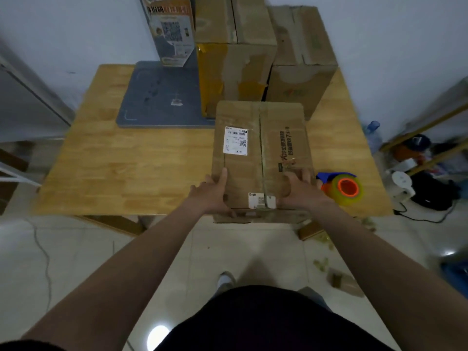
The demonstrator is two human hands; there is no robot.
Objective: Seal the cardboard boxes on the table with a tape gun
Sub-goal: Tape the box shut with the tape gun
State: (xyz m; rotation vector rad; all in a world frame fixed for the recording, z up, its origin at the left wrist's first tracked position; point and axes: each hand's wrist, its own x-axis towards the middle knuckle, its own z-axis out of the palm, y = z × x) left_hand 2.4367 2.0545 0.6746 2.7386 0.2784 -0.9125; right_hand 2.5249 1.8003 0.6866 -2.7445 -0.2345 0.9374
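Observation:
A brown cardboard box with a white shipping label lies at the front edge of the wooden table, flaps closed along a centre seam. My left hand grips its near left corner, thumb on top. My right hand holds the near right side, fingers spread over the top. The tape gun, blue with an orange core and a yellowish tape roll, lies on the table just right of my right hand. Two taller cardboard boxes stand behind.
A grey mat lies at the back left of the table with a printed carton standing on it. Cardboard scraps lie on the tiled floor. A shelf with clutter and a water bottle stand to the right.

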